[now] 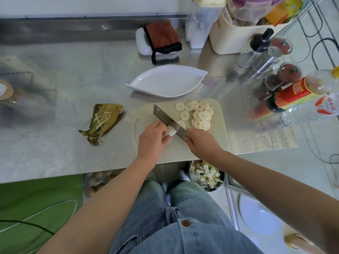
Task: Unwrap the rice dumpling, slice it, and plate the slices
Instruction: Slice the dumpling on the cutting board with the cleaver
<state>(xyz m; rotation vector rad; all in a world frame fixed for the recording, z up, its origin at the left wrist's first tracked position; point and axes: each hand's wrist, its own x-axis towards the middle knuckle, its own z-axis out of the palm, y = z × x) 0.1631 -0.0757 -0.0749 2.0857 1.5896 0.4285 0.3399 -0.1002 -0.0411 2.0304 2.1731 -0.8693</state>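
Mostly hidden: dumpling stub (170,132) gripped in left hand (152,142), knife (168,119) handle gripped in right hand (201,142).

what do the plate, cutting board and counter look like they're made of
Plate: glossy white, likely glazed ceramic, with fine ribs along its rim. Cutting board: matte cream, probably plastic, with a cut-out handle hole. Counter: stainless steel by its grey sheen and blurred reflections.

Brushed, shiny metal bench (73,85). Glossy white ceramic plate (168,83), matt plastic cutting board (216,132). Steel cleaver (165,118) gleams.
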